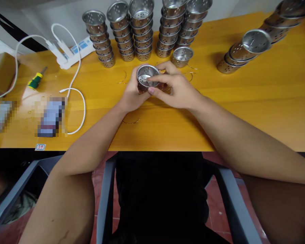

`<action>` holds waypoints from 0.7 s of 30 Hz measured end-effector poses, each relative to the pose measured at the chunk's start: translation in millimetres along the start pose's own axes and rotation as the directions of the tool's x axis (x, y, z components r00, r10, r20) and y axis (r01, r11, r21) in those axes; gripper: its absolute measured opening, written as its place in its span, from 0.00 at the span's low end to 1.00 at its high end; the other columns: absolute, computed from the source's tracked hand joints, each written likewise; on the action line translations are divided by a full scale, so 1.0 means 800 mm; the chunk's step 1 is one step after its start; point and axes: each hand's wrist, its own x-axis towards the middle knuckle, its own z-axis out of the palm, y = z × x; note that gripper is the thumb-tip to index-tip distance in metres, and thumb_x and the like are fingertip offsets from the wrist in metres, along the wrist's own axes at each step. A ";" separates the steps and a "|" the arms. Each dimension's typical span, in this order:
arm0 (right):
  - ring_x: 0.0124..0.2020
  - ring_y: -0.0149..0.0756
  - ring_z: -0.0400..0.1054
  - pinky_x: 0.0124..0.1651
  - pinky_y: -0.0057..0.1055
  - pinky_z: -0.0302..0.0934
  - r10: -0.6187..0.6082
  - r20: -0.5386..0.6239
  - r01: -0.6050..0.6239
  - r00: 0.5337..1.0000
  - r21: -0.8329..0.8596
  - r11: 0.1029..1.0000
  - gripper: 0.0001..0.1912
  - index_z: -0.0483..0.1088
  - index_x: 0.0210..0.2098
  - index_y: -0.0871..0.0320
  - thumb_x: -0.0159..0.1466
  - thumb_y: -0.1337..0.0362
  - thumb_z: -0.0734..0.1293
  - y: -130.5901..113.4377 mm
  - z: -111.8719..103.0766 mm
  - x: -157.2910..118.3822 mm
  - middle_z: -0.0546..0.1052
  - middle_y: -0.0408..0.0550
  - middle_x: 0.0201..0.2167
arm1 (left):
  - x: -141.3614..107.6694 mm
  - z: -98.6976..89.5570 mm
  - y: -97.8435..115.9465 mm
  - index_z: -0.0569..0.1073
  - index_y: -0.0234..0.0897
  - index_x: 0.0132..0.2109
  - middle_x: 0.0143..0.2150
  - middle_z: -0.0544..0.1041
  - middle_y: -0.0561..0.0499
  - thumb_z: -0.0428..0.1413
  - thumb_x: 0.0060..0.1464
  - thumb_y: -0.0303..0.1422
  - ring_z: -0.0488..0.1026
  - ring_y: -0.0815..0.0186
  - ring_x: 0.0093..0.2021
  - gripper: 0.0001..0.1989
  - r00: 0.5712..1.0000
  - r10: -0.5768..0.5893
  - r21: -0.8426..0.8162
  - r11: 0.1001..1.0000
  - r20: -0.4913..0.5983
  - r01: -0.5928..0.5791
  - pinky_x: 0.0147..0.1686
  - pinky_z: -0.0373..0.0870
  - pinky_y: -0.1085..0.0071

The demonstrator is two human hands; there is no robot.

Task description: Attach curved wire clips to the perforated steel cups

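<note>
Fingers of the left hand [132, 97] were curled around the left side of a perforated metal cup [143, 76], closed on its wall. The right hand [179, 88] met the cup from its right, fingers bent and partly spread: the index finger reached over the mouth and the thumb lay by the near rim, but whether they pinched anything could not be told. The cup was mouth up over the table [244, 112]; whether its base touched down was hidden.

Should the right index finger press harder than the left hand could resist, the cup might tip or twist loose. A thin wire [130, 122] lay nearer the person than the cup, where a dragging forearm could catch it. A lone cup [182, 57] stood just beyond and right of the held cup, near enough for the right knuckles to knock. Beyond the held cup stood nested cup stacks [143, 32]; an overreaching hand could topple them.
</note>
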 end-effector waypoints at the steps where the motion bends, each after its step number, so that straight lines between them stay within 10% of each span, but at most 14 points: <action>1: 0.73 0.71 0.81 0.76 0.67 0.84 0.000 -0.001 0.000 1.000 -0.004 1.000 0.26 0.94 0.65 0.39 0.80 0.32 0.84 0.000 0.000 0.000 0.84 0.58 0.72 | -0.002 0.001 0.005 0.50 0.64 0.91 0.86 0.75 0.52 0.74 0.66 0.78 0.65 0.35 0.92 0.64 1.000 0.007 -0.008 1.000 -0.004 -0.007 1.00 0.65 0.33; 10: 0.77 0.75 0.78 0.82 0.70 0.80 0.012 -0.079 -0.018 0.997 -0.069 0.997 0.44 0.79 0.79 0.40 0.72 0.41 0.92 0.005 -0.006 0.003 0.83 0.58 0.74 | -0.008 0.016 0.001 0.44 0.56 0.95 0.95 0.59 0.39 0.64 0.72 0.79 0.65 0.37 0.96 0.65 0.969 0.241 -0.089 0.968 0.047 -0.236 0.90 0.80 0.37; 21: 0.78 0.75 0.74 0.75 0.67 0.84 0.019 -0.335 -0.090 0.942 -0.198 0.976 0.42 0.79 0.72 0.38 0.67 0.48 0.96 0.011 -0.028 0.007 0.82 0.59 0.72 | -0.016 -0.001 0.029 0.50 0.59 0.97 0.99 0.59 0.35 0.74 0.75 0.55 0.71 0.38 0.91 0.59 0.998 -0.024 0.073 0.997 -0.051 0.028 0.86 0.81 0.33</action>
